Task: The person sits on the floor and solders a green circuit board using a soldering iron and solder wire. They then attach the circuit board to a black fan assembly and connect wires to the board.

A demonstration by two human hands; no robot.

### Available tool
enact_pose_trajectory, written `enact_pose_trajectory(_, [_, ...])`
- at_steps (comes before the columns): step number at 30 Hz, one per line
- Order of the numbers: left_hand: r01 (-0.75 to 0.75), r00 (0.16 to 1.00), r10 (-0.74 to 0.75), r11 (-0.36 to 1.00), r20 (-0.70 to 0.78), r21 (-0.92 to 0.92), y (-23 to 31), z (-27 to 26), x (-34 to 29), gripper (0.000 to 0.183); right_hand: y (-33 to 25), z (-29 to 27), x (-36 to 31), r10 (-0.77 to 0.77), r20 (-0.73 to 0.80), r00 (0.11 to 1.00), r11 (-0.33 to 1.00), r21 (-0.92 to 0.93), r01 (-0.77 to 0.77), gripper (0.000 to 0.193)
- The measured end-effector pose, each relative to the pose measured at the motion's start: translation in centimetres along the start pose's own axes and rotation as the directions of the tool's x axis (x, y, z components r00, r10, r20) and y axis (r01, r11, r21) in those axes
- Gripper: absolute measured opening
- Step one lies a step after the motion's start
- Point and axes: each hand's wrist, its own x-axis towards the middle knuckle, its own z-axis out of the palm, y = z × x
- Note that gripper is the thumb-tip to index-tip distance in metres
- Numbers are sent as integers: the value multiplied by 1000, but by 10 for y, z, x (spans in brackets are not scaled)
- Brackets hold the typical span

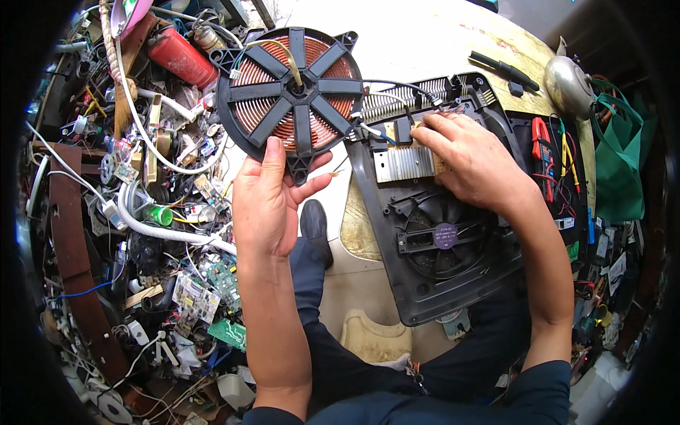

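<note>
My left hand [273, 191] grips the lower rim of a round induction coil [294, 95], copper windings under black spokes, and holds it up to the left of an opened induction cooker base [375, 219]. The thumb lies on the front; some fingers are behind the coil. Wires run from the coil toward the base. My right hand [464, 152] reaches over the circuit board in the base, fingers bent down near a silver heat sink [404, 164] and the wire ends. Its fingertips are partly hidden, so what they pinch does not show. A black cooling fan [443, 237] sits below the hand.
A red clamp meter [541, 138] with probe leads lies right of the base, near a metal kettle [569, 85] and a green bag [623, 152]. A black-handled tool [503, 69] rests on the worn table [425, 35]. Heaped parts, cables and circuit boards [195, 301] crowd the left.
</note>
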Motion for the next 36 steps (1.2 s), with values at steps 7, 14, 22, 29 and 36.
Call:
enact_pose_trajectory(7, [-12, 1000, 12, 1000, -1, -15, -1, 3, 0, 37, -2, 3, 2, -23, 6, 1000, 998, -52, 24, 41])
enact_pose_trajectory(14, [-31, 999, 32, 998, 21, -48, 3, 9, -1, 37, 0, -8, 2, -47, 7, 999, 994, -95, 48, 47])
enact_pose_trajectory(22, [-5, 997, 10, 998, 83, -60, 0, 10, -2, 40, 20, -24, -4, -88, 99, 991, 995, -36, 92, 50])
enact_pose_trajectory(29, [-20, 999, 21, 1000, 49, -23, -4, 17, -1, 37, 27, -15, -8, -67, 137, 988, 998, 24, 64, 49])
enact_pose_trajectory(36, [-51, 999, 51, 999, 16, 19, -4, 23, -1, 35, 28, -12, -17, -42, 122, 992, 999, -19, 45, 54])
